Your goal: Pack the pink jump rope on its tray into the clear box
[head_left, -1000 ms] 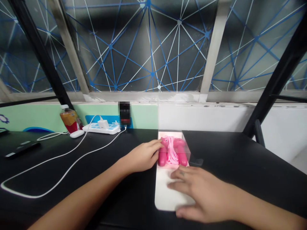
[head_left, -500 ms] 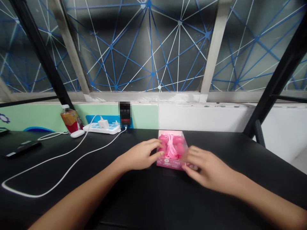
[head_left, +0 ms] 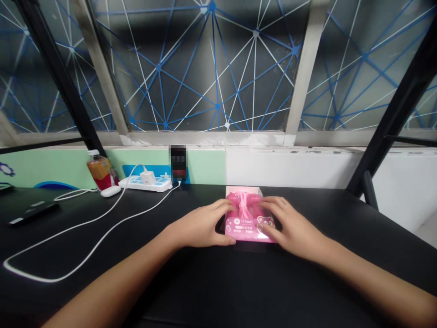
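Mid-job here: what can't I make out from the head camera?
All in the head view:
Small print on the pink box: too small and blurred to read.
Cartoon print on its front: partly covered by the right hand.
Dark object at far left: cut off by the picture's edge.
Dark device by the wall: masked by pixelation.
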A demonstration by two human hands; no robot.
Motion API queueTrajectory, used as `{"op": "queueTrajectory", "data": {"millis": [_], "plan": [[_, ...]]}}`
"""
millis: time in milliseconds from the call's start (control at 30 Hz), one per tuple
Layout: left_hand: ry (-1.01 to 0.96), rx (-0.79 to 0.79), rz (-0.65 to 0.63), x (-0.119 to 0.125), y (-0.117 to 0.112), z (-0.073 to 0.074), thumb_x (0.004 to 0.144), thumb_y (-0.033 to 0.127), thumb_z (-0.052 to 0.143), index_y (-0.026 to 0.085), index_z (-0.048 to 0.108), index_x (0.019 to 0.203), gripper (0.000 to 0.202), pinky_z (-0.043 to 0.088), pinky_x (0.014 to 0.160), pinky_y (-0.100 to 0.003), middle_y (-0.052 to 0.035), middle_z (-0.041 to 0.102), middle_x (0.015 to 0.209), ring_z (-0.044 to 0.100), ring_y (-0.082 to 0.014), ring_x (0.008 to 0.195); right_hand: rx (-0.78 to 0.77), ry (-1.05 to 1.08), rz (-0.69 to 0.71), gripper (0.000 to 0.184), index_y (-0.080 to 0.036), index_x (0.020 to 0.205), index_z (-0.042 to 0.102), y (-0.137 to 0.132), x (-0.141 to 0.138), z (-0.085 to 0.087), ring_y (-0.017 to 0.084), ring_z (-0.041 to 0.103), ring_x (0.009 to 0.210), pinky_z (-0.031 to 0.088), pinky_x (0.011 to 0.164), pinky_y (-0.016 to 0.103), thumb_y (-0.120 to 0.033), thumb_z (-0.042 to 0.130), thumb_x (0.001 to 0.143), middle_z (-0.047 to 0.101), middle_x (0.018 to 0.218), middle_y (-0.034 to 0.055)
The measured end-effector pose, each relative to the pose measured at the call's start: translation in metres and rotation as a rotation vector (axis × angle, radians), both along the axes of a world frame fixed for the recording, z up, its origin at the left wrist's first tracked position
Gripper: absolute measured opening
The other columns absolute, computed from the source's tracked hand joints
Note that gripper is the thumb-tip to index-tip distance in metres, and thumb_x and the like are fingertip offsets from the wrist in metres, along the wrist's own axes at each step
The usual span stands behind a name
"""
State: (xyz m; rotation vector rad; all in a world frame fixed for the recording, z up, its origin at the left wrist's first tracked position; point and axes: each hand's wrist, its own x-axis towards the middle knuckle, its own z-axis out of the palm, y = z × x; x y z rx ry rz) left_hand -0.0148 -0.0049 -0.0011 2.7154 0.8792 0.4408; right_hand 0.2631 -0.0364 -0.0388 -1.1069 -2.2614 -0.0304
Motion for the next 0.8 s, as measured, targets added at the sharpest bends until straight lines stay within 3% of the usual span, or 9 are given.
{"op": "queueTrajectory", "data": {"millis": [233,433,567,700,800], "plan": [[-0.060,0.077,0.006,-0.004,0.006,-0.006,0.094,0.028,0.053,0.027,0.055,0.128,0.034,0.041,0.108,-0.036,-0.0041,0.054,0.138,0.053,-0.0220,0.126,-0.035,-0.086,0.029,0.046,-0.025,0.128,0.052,-0.001,0.006,0.005,0.030,0.052,0.120,0.048,0.098,0.051,-0.042,0.063,0.087,0.053,0.131,0.0115],[-0.017,0.096,0.037,-0.005,0.006,-0.005,0.090,0.027,0.057,0.027,0.054,0.128,0.038,0.041,0.108,-0.036,-0.0024,0.054,0.139,0.053,-0.0223,0.126,-0.041,-0.125,-0.011,0.032,-0.022,0.121,0.056,0.001,0.007,0.003,0.026,0.056,0.112,0.049,0.095,0.046,-0.028,0.058,0.090,0.055,0.121,0.0105],[-0.029,0.103,0.077,-0.005,0.005,-0.004,0.088,0.029,0.060,0.026,0.054,0.127,0.039,0.044,0.104,-0.036,-0.0037,0.057,0.134,0.056,-0.0239,0.121,-0.086,-0.075,0.007,0.030,-0.023,0.121,0.056,0.001,0.006,0.003,0.023,0.059,0.105,0.050,0.094,0.043,-0.027,0.055,0.091,0.053,0.120,0.0098],[-0.012,0.124,0.116,-0.005,0.001,0.001,0.087,0.033,0.062,0.028,0.059,0.120,0.034,0.047,0.096,-0.033,-0.0042,0.053,0.132,0.061,-0.0223,0.110,-0.135,-0.116,-0.067,0.031,-0.023,0.122,0.057,-0.004,0.008,0.009,0.021,0.064,0.088,0.053,0.077,0.037,-0.030,0.055,0.091,0.057,0.114,0.0094],[0.031,0.117,0.150,-0.003,0.001,0.003,0.085,0.034,0.063,0.027,0.061,0.117,0.032,0.050,0.080,-0.029,-0.0035,0.062,0.110,0.064,-0.0200,0.091,-0.205,-0.136,-0.089,0.035,-0.022,0.126,0.055,-0.006,0.010,0.012,0.020,0.064,0.070,0.049,0.062,0.032,-0.029,0.051,0.093,0.066,0.091,0.0053]]}}
